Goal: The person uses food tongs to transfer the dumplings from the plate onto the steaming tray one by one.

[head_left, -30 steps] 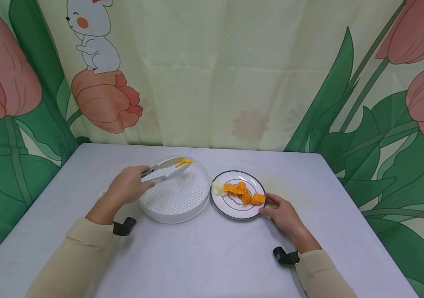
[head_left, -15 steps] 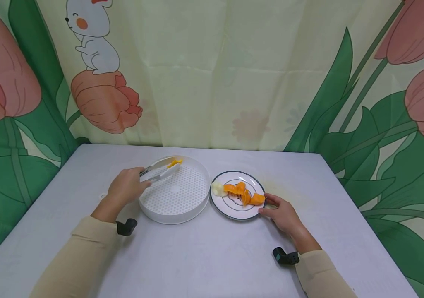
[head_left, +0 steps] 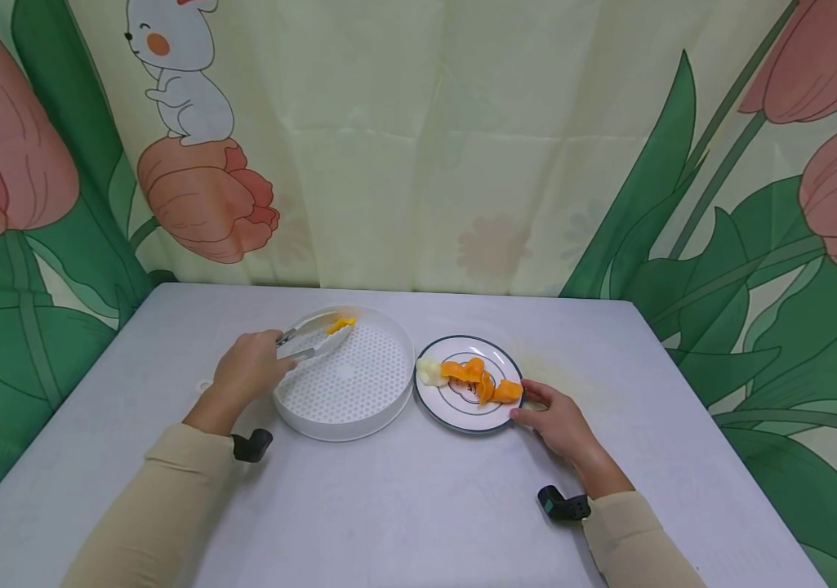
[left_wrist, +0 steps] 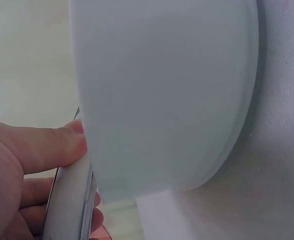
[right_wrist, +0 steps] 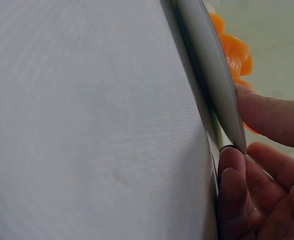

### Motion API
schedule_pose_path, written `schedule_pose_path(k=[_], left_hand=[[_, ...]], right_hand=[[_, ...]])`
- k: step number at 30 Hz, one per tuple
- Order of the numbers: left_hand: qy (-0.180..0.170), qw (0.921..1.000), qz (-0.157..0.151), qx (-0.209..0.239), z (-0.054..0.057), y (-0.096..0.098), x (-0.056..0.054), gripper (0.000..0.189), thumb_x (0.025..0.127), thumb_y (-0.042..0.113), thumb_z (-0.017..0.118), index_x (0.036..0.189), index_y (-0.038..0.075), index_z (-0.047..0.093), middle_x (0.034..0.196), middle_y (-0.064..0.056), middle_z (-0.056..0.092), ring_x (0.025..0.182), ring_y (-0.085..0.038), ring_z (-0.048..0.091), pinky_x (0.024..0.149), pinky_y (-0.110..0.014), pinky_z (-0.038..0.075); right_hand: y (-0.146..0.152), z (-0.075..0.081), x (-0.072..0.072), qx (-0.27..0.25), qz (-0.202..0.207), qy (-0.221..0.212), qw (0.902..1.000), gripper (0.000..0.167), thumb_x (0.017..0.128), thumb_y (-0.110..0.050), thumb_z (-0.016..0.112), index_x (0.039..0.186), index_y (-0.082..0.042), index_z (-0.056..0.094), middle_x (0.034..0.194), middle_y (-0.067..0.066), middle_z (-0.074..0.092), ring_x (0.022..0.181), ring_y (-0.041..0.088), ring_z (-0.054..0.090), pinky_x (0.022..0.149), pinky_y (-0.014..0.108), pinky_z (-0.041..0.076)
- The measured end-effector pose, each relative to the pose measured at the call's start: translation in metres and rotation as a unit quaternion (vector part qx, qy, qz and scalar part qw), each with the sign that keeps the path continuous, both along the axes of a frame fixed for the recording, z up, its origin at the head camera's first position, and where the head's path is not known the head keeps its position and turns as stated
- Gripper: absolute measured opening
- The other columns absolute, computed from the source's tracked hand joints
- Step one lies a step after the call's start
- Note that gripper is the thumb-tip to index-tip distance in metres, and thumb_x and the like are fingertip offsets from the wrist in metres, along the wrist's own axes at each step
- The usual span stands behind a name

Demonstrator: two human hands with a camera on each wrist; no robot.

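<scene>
My left hand grips a pair of metal tongs whose tips hold a small orange-yellow piece of food over the far part of a round white tray with a perforated base. In the left wrist view, the thumb presses one arm of the tongs beside the tray wall. On the right, my right hand pinches the rim of a white plate with dark rings. Several orange pieces and a pale, whitish lump lie on the plate.
The plate stands right beside the tray on a white-covered table. Behind the table's far edge hangs a curtain printed with tulips and a rabbit. Each wrist wears a black camera. A small clear ring-shaped thing shows near the left wrist.
The left hand has drawn the tongs and the orange-yellow piece to the left over the tray, mostly in the first half second. The right hand and the plate have stayed put.
</scene>
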State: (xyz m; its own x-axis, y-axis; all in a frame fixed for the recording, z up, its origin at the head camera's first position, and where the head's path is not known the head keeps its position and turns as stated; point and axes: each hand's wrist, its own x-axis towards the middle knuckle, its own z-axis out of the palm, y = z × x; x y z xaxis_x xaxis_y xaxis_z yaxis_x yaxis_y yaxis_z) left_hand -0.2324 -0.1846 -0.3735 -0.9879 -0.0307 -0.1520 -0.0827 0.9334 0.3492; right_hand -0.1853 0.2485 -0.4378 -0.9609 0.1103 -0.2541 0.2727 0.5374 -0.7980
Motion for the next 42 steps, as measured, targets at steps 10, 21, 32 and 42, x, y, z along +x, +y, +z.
schedule_pose_path(k=[10,21,32,42], left_hand=[[0.022,0.9998,-0.001,0.004,0.007,0.003,0.006,0.066,0.091,0.023,0.074,0.142,-0.009,0.046,0.130,-0.029,0.056,0.104,-0.037,0.056,0.090,-0.052,0.049],[0.073,0.9940,-0.074,0.033,0.027,0.025,0.021,0.069,0.089,0.025,0.077,0.143,-0.007,0.048,0.134,-0.027,0.056,0.119,-0.043,0.054,0.098,-0.057,0.044],[0.076,0.9868,-0.136,0.043,0.028,0.075,0.041,0.064,0.084,0.026,0.083,0.138,0.001,0.058,0.122,-0.016,0.065,0.102,-0.030,0.059,0.088,-0.048,0.052],[0.067,0.9794,-0.181,0.059,0.011,0.120,0.057,0.060,0.083,0.028,0.084,0.135,0.007,0.063,0.120,-0.009,0.068,0.094,-0.022,0.055,0.072,-0.034,0.051]], right_hand=[[0.001,-0.001,0.000,0.001,-0.002,-0.007,1.0000,0.071,0.090,-0.023,0.076,0.152,-0.009,0.042,0.149,0.022,0.044,0.139,0.041,0.032,0.109,0.056,0.032],[0.002,-0.001,0.001,-0.002,0.001,-0.005,1.0000,0.072,0.091,-0.024,0.075,0.152,-0.008,0.041,0.149,0.021,0.045,0.140,0.041,0.032,0.109,0.056,0.032],[0.001,0.000,0.001,-0.002,0.001,-0.009,1.0000,0.071,0.091,-0.023,0.075,0.152,-0.009,0.041,0.150,0.021,0.044,0.140,0.042,0.032,0.110,0.056,0.031],[0.002,0.000,0.001,-0.008,0.004,-0.002,1.0000,0.071,0.091,-0.022,0.075,0.152,-0.008,0.042,0.149,0.022,0.045,0.139,0.041,0.033,0.109,0.056,0.032]])
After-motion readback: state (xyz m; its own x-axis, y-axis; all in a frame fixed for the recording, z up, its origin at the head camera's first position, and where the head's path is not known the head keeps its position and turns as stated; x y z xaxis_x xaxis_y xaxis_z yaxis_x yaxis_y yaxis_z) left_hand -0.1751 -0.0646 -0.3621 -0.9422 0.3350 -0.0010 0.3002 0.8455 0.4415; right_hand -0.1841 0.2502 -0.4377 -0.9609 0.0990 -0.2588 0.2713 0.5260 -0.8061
